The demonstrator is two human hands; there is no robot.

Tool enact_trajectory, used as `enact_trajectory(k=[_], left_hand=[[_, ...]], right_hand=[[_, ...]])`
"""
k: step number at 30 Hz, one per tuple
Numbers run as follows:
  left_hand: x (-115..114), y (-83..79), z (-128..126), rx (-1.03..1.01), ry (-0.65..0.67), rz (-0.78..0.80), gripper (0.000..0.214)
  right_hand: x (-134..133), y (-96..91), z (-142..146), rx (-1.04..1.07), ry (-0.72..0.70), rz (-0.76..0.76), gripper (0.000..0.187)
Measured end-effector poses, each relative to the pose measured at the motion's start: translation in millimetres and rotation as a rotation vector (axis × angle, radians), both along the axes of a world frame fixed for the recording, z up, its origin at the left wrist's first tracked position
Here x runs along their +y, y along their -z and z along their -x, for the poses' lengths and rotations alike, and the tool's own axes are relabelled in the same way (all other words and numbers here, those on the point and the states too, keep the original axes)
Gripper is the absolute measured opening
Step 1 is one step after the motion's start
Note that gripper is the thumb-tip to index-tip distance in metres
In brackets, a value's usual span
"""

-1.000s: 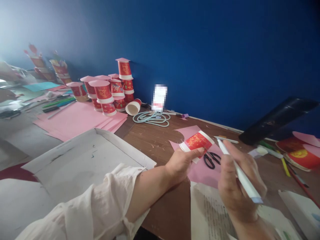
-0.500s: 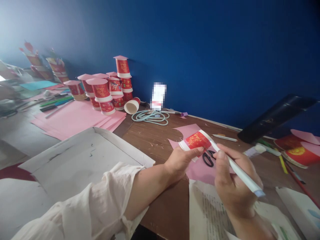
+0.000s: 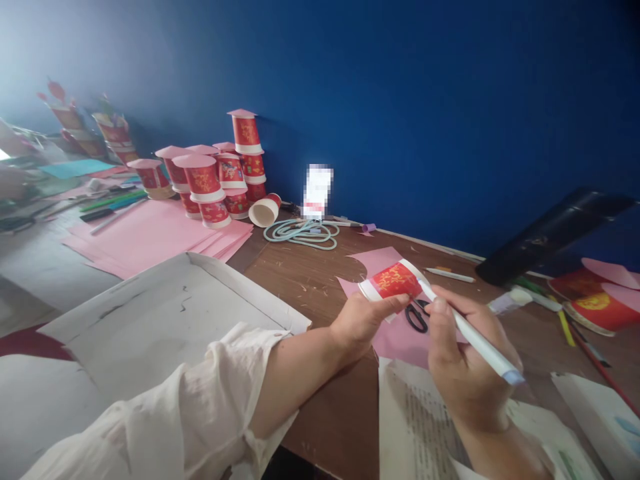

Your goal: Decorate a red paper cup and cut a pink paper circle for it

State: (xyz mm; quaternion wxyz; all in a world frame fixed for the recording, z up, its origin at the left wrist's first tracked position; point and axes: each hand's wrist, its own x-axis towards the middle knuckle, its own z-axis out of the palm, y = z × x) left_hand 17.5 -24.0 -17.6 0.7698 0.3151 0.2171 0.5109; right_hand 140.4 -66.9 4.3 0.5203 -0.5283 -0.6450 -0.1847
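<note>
Lying on its side in my left hand (image 3: 363, 323) is a red paper cup (image 3: 395, 280) with gold patterns and white ends. My thumb rests along its near side. A white marker (image 3: 483, 347) with a pale blue end is pinched in my right hand (image 3: 470, 360), its tip at the cup's right end; whether it touches the cup I cannot tell. Beneath the cup lies cut pink paper (image 3: 383, 260) with black-handled scissors (image 3: 416, 317) on it. My right fingers partly cover the scissors.
Stacked red cups with pink paper tops (image 3: 203, 180) stand at the left behind pink sheets (image 3: 135, 233). A shallow white box lid (image 3: 185, 313) lies near my left arm. Coiled pale cable (image 3: 300, 233) sits by the blue wall. A black cylinder (image 3: 550, 233) leans at the right.
The back end of the marker has dipped slightly as my right hand shifted a little. My left hand keeps the cup in nearly the same place.
</note>
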Motion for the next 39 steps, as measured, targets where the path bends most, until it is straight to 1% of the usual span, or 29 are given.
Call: enact_trajectory(k=[6,12,23,29,39], left_hand=[[-0.5,0.1,0.4,0.036,0.000,0.014,0.038],[-0.5,-2.0,0.7,0.022,0.002,0.039,0.039],[1.3,1.9,0.9,0.039,-0.006,0.063,0.035],[2.0,3.5,1.1,0.057,0.000,0.087,0.032],[0.9,2.1,1.8,0.010,0.012,0.083,0.028]], right_hand=[[-0.3,-1.8,-0.8,-0.003,-0.025,0.007,0.017],[-1.5,-1.6,-0.2,0.001,-0.030,0.045,0.017],[0.0,3.1,-2.4,-0.031,-0.022,0.047,0.015],[-0.4,2.7,-0.4,-0.047,-0.025,0.064,0.016],[-1.0,5.2,0.2,-0.042,-0.042,0.069,0.015]])
